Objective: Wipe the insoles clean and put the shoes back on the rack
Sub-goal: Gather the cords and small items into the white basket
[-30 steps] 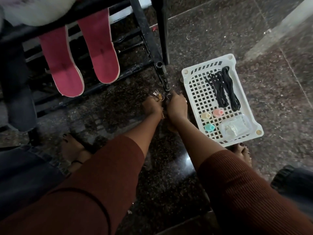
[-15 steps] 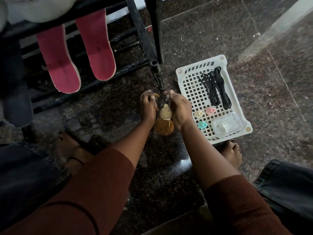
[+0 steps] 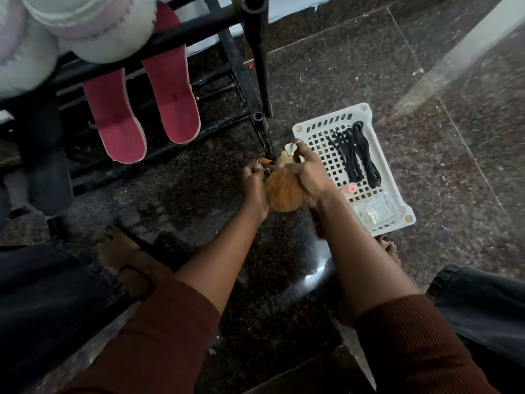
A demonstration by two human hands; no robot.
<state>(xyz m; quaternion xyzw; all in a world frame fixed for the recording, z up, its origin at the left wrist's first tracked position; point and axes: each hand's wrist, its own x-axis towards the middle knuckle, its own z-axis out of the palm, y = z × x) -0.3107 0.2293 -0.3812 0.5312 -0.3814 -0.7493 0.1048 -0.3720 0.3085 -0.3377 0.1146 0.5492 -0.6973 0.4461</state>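
left hand (image 3: 254, 180) pinches furry keychain (image 3: 282, 192); right hand (image 3: 308, 177) grips it, fingers curled

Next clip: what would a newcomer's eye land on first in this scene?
Two pink insoles hang over a bar of the black rack at upper left, just below white fluffy shoes. At centre, the left hand and right hand hold a fluffy orange keychain above the dark floor. To the right sits a white basket with black laces in it.
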